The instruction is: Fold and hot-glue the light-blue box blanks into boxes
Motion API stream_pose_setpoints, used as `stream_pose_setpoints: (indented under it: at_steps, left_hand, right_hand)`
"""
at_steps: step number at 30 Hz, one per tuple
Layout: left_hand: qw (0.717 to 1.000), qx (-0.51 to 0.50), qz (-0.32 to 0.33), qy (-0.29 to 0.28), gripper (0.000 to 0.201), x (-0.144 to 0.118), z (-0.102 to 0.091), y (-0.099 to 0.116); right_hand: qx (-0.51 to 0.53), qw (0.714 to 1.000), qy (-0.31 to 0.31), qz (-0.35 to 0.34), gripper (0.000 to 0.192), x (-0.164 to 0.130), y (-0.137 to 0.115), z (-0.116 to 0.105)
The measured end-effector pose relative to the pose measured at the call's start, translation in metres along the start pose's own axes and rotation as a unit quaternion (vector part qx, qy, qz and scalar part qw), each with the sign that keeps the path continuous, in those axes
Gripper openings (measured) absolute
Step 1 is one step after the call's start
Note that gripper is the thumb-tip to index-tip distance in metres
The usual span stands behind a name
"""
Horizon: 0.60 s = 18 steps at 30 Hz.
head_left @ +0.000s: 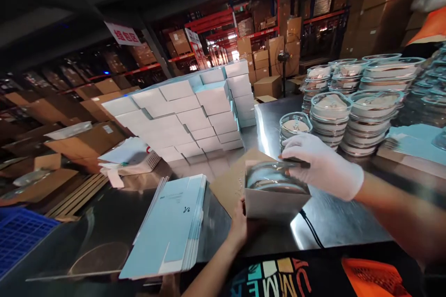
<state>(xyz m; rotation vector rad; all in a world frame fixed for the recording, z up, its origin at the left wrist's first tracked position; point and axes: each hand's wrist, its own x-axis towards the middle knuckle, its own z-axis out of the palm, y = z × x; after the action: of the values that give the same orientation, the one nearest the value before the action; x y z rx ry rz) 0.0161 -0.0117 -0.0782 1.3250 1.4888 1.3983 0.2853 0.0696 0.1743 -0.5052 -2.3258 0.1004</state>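
Right hand: white-gloved right hand [322,167], centre right of the frame; its grip is closed on the rim of a glass dish [275,177], fingers over the top edge.
Left hand: bare left hand [239,222], lower centre; it clasps the near corner of an open box [275,202], thumb against the box wall.
Glass dish: sits inside the open box, tilted, part of it above the box rim.
Open box: stands on the steel table [334,222], just right of centre, a brown flap [232,181] spread to its left.
Flat cartons: pale blue stack of flat cartons [170,227] lies lower left of centre on the table; small print on the top sheet, too fine to read.
Boxed stock: wall of white and blue boxes [195,111], centre of the frame.
Dish stacks: stacked glass dishes [365,111] with paper between them, upper right.
Sign: white sign [122,34] with red characters, upper left; blurred, not legible.
Shirt: black shirt [278,278], bottom centre; coloured letters partly seen, reading "UMMER".
Crate: blue crate [21,236], lower left corner.
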Motion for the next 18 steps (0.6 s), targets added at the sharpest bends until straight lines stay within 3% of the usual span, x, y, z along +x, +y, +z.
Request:
stream_pose_setpoints:
  at_steps: [3, 6, 8, 10, 12, 14, 16, 18]
  left_hand:
    - [0.996, 0.081, -0.008, -0.019, 0.102, -0.005, 0.003, -0.007]
    - [0.994, 0.105, 0.012, -0.010, 0.114, -0.006, 0.002, -0.014]
    - [0.995, 0.081, 0.049, -0.010, 0.119, -0.005, 0.001, -0.014]
    - [0.992, 0.041, 0.121, -0.011, 0.120, -0.004, -0.002, -0.006]
    - [0.977, 0.022, 0.213, -0.001, 0.107, -0.001, -0.004, 0.010]
    - [0.959, 0.036, 0.282, -0.005, 0.072, 0.002, -0.006, 0.030]
    - [0.952, 0.043, 0.304, -0.010, 0.049, 0.006, -0.004, 0.044]
    - [0.955, 0.006, 0.296, 0.028, 0.054, 0.007, 0.000, 0.046]
  right_hand:
    - [0.042, 0.992, 0.105, 0.063, 0.044, -0.035, 0.004, 0.029]
    - [0.135, 0.962, 0.186, 0.147, 0.071, -0.081, 0.014, 0.066]
    - [0.143, 0.959, 0.170, 0.178, 0.077, -0.108, 0.018, 0.096]
    - [0.141, 0.961, 0.150, 0.184, 0.071, -0.124, 0.017, 0.124]
    - [0.172, 0.953, 0.150, 0.200, 0.063, -0.126, 0.013, 0.143]
    - [0.246, 0.925, 0.151, 0.245, 0.057, -0.117, 0.008, 0.152]
    - [0.306, 0.888, 0.149, 0.309, 0.055, -0.101, 0.004, 0.155]
    - [0.307, 0.862, 0.180, 0.362, 0.050, -0.084, 0.001, 0.156]
